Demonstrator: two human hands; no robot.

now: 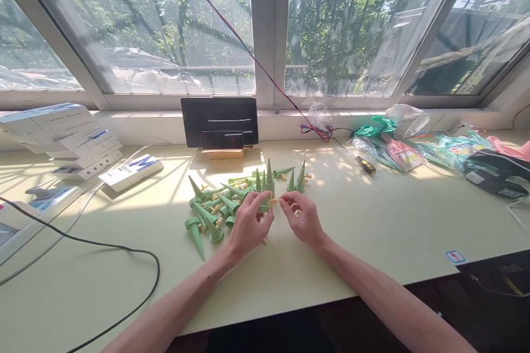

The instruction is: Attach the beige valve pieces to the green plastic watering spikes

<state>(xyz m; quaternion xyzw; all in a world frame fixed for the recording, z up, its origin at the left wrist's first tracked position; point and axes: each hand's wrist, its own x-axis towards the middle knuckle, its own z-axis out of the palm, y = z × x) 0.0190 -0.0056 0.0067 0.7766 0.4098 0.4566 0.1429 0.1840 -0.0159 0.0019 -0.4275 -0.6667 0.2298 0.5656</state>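
My left hand (251, 224) pinches a small tan plastic valve piece (274, 201) between thumb and forefinger. On its other end, the fingertips of my right hand (304, 218) are closed, so the piece spans the narrow gap between both hands. Around and behind the left hand lies a pile of green cone-shaped plastic watering spikes (214, 230), mixed with more tan valve pieces (216, 209). Several spikes stand point up, among them a tall spike (269, 172) just behind the hands and a spike (301, 176) behind my right hand. My left fingers partly cover the pile.
A tablet (219, 113) and a phone (222, 140) lean on a wooden stand by the window. White boxes (62, 132) are stacked at left, near a black cable (124, 248). A screwdriver (365, 165), plastic-bagged items (401, 153) and a black pouch (497, 171) lie right.
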